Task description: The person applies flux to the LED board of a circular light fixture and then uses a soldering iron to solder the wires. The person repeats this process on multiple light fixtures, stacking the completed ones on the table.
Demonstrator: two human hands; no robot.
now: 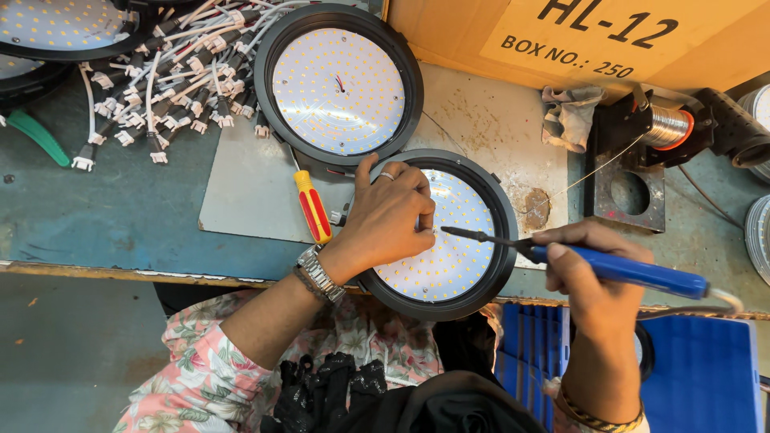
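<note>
A round black-rimmed lamp panel (465, 248) covered in small yellow diodes lies at the bench's near edge. My left hand (387, 216) rests on its left half, fingers curled, pinching something small at the panel's centre. My right hand (589, 269) grips a blue-handled soldering iron (634, 273); its dark tip reaches left to the fingertips of my left hand over the panel. A second, similar lamp panel (338, 80) sits just behind, touching the first.
A red and yellow screwdriver (313, 210) lies left of my left hand. A heap of white-plugged cables (172, 72) fills the back left. A solder spool (666, 127) on a black stand, a rag (569, 116) and a cardboard box (577, 36) are at the back right.
</note>
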